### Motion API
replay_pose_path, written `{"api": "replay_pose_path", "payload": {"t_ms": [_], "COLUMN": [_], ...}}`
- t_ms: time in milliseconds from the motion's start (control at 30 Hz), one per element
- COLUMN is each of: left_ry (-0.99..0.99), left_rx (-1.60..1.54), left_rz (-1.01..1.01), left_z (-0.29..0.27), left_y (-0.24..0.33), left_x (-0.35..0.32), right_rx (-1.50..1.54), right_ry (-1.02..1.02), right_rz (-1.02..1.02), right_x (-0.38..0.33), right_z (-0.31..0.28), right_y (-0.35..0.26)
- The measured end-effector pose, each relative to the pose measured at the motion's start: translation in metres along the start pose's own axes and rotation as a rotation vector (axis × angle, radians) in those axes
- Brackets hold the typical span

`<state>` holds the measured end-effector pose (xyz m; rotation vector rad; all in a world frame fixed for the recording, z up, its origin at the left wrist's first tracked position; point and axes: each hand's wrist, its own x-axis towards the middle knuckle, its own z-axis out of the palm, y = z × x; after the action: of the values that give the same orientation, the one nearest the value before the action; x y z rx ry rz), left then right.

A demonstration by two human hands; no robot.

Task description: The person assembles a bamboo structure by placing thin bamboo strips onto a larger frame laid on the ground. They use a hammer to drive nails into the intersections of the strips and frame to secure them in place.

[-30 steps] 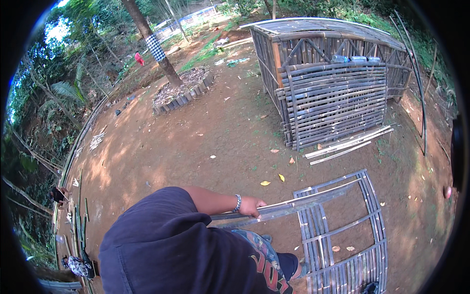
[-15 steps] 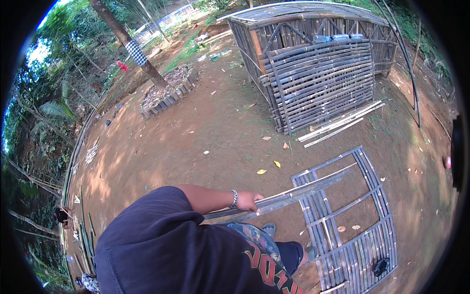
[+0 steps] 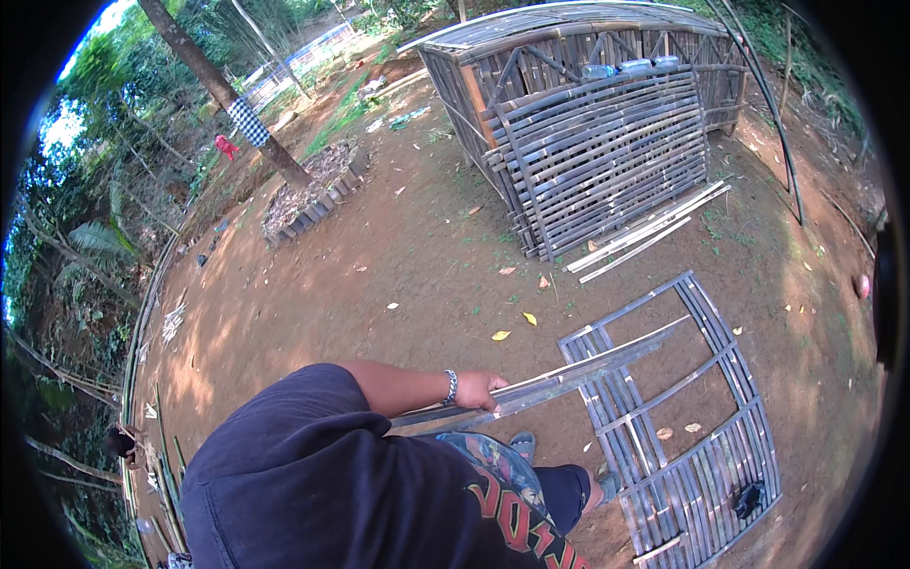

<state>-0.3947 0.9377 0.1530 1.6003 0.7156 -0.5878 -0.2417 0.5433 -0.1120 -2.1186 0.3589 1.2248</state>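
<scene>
My left hand [image 3: 481, 390], with a bracelet at the wrist, is closed around long split bamboo slats [image 3: 569, 376]. These slats reach from beside my shorts out to the right, over a bamboo lattice panel [image 3: 701, 479] on the ground. The panel has close-set slats at its near end and wide openings at its far end. A dark crumpled thing [image 3: 749, 499] rests on its near right part; its kind is unclear. My right hand is out of view. My feet stand just left of the panel, and my dark shirt covers the lower middle.
Ahead stands a bamboo hut [image 3: 445, 85] with a slatted panel [image 3: 597, 156] leaning on it and several plastic bottles [image 3: 635, 66] above. Loose bamboo strips [image 3: 654, 232] lie before it. A tree trunk [image 3: 218, 85] rises at the far left. Another person [image 3: 121, 443] is at the left edge.
The whole view has shifted slightly, with the hut a little further left and the lattice panel's near end further right. My left hand keeps its grip on the bamboo slats.
</scene>
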Motion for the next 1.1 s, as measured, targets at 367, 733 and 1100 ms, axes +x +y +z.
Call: {"api": "replay_pose_path", "payload": {"t_ms": [367, 733, 1100], "left_ry": [-0.011, 0.036, 0.036], "left_rx": [0.069, 0.173, 0.159], "left_rz": [-0.005, -0.037, -0.026], "left_z": [0.006, 0.013, 0.016], "left_y": [0.000, -0.006, -0.002], "left_x": [0.010, 0.007, 0.010], "right_rx": [0.009, 0.013, 0.021], "right_ry": [0.001, 0.003, 0.017], "right_rz": [0.015, 0.029, 0.040], "right_x": [-0.001, 0.003, 0.001], "right_z": [0.000, 0.001, 0.001], "right_y": [0.008, 0.015, 0.019]}}
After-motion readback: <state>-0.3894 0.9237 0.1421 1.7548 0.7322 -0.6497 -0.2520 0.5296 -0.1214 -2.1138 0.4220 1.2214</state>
